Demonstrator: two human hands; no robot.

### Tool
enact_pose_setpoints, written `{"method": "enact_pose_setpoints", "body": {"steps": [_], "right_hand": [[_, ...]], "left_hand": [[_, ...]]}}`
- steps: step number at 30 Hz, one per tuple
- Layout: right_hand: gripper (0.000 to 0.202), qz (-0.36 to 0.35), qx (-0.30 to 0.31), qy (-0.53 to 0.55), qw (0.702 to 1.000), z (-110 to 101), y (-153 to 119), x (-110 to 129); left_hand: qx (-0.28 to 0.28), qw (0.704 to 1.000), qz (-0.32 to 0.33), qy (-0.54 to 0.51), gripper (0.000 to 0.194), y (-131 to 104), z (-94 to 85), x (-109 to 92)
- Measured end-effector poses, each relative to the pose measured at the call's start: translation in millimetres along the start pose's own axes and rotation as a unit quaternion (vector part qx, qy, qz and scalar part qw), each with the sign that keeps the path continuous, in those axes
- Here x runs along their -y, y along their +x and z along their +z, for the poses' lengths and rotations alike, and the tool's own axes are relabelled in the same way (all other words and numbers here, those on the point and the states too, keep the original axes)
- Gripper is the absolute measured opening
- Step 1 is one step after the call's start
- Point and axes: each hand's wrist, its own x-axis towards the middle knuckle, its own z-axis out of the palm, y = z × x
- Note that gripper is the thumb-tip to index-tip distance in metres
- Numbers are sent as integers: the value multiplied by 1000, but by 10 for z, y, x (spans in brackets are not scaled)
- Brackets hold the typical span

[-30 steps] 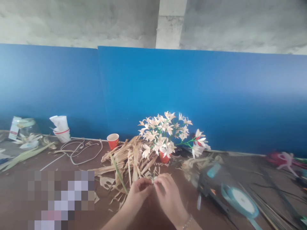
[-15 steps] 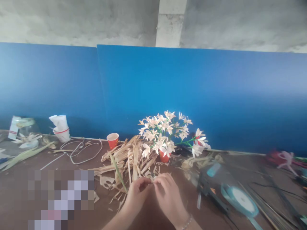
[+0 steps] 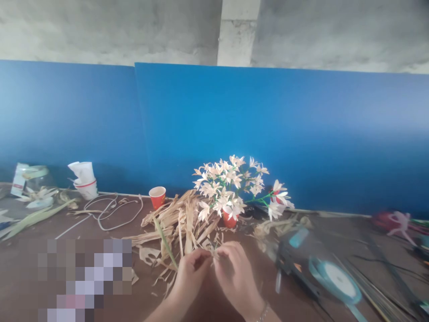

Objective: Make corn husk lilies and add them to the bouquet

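Observation:
My left hand (image 3: pixel 191 273) and my right hand (image 3: pixel 235 276) meet at the fingertips over the brown table. Pinched between them is a small pale flower-like piece (image 3: pixel 213 253), mostly covered by the fingers. It has the colour of the dried corn husks (image 3: pixel 187 219) heaped just behind my left hand. A red paper cup (image 3: pixel 230 219) beyond my hands holds a bunch of cream husk flowers (image 3: pixel 223 181) on green stems. Cut husk scraps (image 3: pixel 149 255) lie to the left of my left hand.
A black glue gun (image 3: pixel 295 268) and a roll of light-blue ribbon (image 3: pixel 335 279) lie at right. Another red cup (image 3: pixel 157 197), a white cable (image 3: pixel 103 214), white cups (image 3: pixel 85 183) and a glass jar (image 3: pixel 36 179) stand or lie at left. A blue panel (image 3: pixel 214 112) rises behind.
The fingers of both hands have shifted very slightly, and a little more of the pale piece shows between the fingertips. Everything else stays put.

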Motion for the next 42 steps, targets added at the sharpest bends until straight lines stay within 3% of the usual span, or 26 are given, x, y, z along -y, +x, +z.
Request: {"method": "enact_pose_setpoints", "body": {"steps": [2,6,10,16,28,42], "right_hand": [[5,71,-32,39,996,-12,9,-4],[26,248,-19,119,961,-20,45,-24],[23,320,21,215,923,-27,99,28],[15,339,67,291,892,-34,139,66],[15,306,75,269,910,3,87,0],[15,309,78,274,907,29,85,-47]], "left_hand": [[-3,1000,0,2,21,-4,4,-1],[9,1000,4,11,22,-18,7,10],[28,999,31,16,23,-31,-5,24],[40,998,50,19,23,-52,-26,-5],[64,996,62,-8,18,-66,-55,40],[78,994,63,-33,19,-94,-61,-98]]}}
